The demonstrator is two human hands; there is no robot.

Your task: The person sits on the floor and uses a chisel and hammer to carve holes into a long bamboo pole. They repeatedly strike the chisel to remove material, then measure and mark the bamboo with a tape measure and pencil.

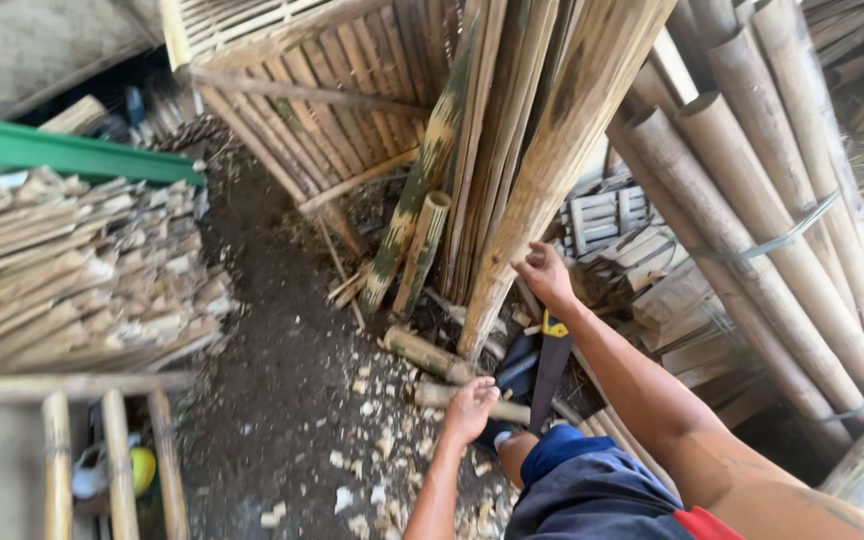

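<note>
Bamboo pole: tall split yellow-brown bamboo pole (552,160) is leaning against the stack of upright stems, its foot resting on the dirt floor (272,400) near the person's knee.
Right hand: right hand (544,275) is closing around the lower part of the pole, fingers wrapped on its edge.
Left hand: left hand (472,408) is pressing down, fingers curled, on a short pale bamboo offcut (452,395) lying on the ground; a full grip cannot be told.
Saw: dark-bladed handsaw with yellow handle (550,365) is lying just beside the right forearm, untouched.
Handling advice: keeping the right-hand grip low and firm seems wise, since the pole is tilting and could slide on the loose chips (372,440).
Footing: bracing the pole's foot against the offcut would likely be steadying it.
Surroundings: thick round bamboo culms (752,200) are standing close at the right.
</note>
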